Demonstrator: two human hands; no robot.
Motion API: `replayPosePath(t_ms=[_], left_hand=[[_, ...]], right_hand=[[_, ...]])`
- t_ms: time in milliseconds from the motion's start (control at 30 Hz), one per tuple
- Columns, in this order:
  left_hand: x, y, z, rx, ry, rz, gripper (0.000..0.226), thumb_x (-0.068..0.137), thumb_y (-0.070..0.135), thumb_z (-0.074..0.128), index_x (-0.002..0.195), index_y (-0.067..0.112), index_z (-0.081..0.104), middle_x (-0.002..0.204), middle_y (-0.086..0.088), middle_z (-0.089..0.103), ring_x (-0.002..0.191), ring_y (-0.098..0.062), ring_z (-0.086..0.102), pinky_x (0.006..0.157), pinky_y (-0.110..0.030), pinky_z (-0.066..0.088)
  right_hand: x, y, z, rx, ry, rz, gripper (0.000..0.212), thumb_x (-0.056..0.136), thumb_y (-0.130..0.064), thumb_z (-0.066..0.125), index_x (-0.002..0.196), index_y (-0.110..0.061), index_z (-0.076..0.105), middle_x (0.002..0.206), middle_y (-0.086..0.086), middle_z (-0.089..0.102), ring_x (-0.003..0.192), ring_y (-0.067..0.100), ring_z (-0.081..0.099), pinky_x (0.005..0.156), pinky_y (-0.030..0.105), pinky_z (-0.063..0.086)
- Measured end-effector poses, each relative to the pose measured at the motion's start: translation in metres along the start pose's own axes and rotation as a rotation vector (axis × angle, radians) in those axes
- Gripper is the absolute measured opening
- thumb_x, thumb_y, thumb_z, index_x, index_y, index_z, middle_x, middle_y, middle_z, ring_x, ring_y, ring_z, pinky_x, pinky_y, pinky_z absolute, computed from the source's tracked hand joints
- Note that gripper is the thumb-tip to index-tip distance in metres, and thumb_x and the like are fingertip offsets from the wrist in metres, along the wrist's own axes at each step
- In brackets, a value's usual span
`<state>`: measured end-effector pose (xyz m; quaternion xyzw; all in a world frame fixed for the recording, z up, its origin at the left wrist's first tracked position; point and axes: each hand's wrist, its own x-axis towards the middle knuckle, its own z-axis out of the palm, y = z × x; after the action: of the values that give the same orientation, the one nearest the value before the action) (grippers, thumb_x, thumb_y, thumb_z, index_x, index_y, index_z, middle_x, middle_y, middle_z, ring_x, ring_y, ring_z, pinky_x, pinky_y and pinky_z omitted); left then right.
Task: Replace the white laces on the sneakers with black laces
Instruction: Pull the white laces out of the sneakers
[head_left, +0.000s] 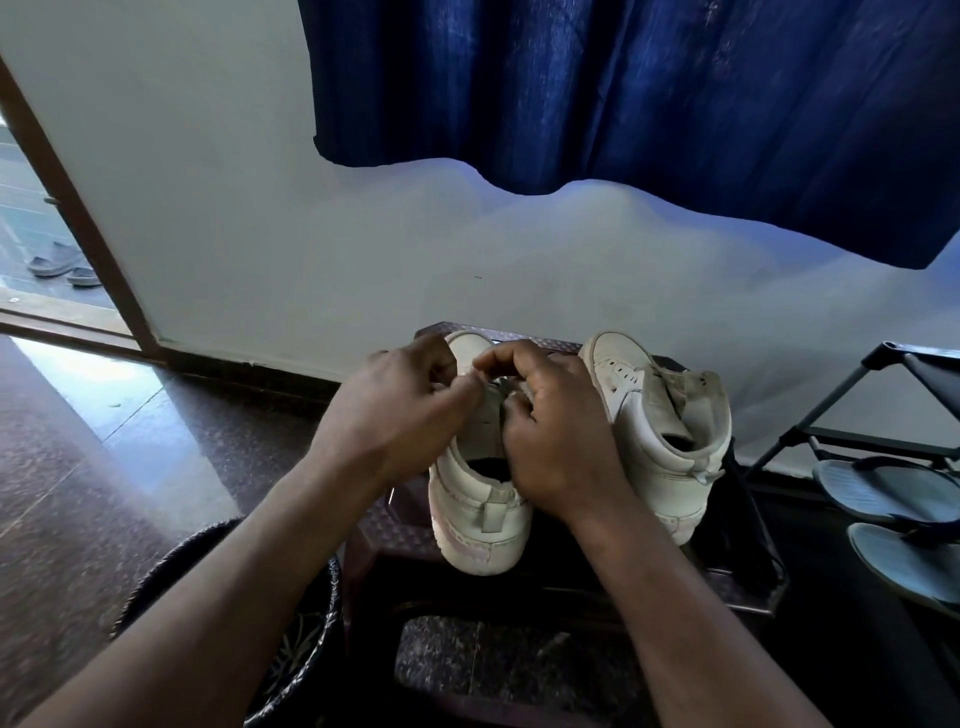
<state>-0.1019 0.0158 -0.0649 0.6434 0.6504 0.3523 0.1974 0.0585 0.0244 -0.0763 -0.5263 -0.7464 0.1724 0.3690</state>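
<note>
A low dark bench with a patterned top stands against a white wall, on a speckled polished stone floor. Above the bench hangs a deep blue curtain, its hem ending well above the bench. Far to the left of the bench is a brown door frame, and beyond it a pair of grey sandals lies outside. Just to the right of the bench stands a dark metal shoe rack holding grey flip-flops. At the bench's front left corner sits a dark woven basket.

Two white high-top sneakers stand on the bench, toes toward the wall. The nearer sneaker is at the middle, its heel hanging over the bench's front edge. The other sneaker stands beside it toward the rack, its tongue loose and its collar open.

Both hands are over the lacing part of the nearer sneaker. The left hand has its fingers curled, the fingertips bunched in a pinch at the upper near the toe. The right hand is curled around the upper from the rack side, thumb and fingers pressed into it. Whether a lace sits between the fingertips cannot be told, since the hands hide that part.
</note>
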Motion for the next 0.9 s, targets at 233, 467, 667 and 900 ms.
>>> replayPosePath(t_ms=[233, 467, 667, 900], left_hand=[[-0.004, -0.003, -0.001, 0.233, 0.167, 0.113, 0.025, 0.08, 0.046, 0.043, 0.081, 0.028, 0.061, 0.065, 0.011, 0.057, 0.095, -0.016, 0.045, 0.081, -0.039, 0.04], [-0.002, -0.005, 0.0, 0.19, 0.178, 0.075, 0.03, 0.076, 0.049, 0.043, 0.081, 0.03, 0.065, 0.068, 0.009, 0.058, 0.092, -0.021, 0.051, 0.081, -0.04, 0.045], [-0.004, -0.009, 0.006, 0.171, 0.218, 0.089, 0.017, 0.078, 0.047, 0.046, 0.07, 0.034, 0.053, 0.069, 0.016, 0.055, 0.096, -0.017, 0.042, 0.08, -0.038, 0.038], [-0.002, -0.008, 0.012, 0.158, 0.216, 0.071, 0.018, 0.079, 0.046, 0.047, 0.078, 0.032, 0.059, 0.078, 0.014, 0.061, 0.095, -0.017, 0.044, 0.081, -0.037, 0.038]], right_hand=[[0.002, -0.003, 0.002, -0.004, -0.034, -0.011, 0.022, 0.096, -0.025, 0.061, 0.114, -0.035, 0.068, 0.093, -0.023, 0.067, 0.106, 0.015, 0.045, 0.095, 0.045, 0.046], [0.003, -0.001, 0.003, -0.093, 0.094, -0.001, 0.012, 0.084, -0.042, 0.066, 0.09, -0.033, 0.072, 0.081, -0.021, 0.068, 0.102, 0.018, 0.05, 0.086, 0.045, 0.051], [0.0, -0.005, -0.007, 0.597, 0.316, 0.142, 0.018, 0.097, -0.008, 0.065, 0.085, -0.022, 0.064, 0.088, -0.006, 0.075, 0.085, 0.011, 0.067, 0.079, 0.03, 0.053], [0.009, 0.002, -0.015, 0.711, 0.358, 0.325, 0.016, 0.102, -0.007, 0.055, 0.091, -0.019, 0.058, 0.067, -0.01, 0.063, 0.064, 0.008, 0.054, 0.066, 0.027, 0.042]])
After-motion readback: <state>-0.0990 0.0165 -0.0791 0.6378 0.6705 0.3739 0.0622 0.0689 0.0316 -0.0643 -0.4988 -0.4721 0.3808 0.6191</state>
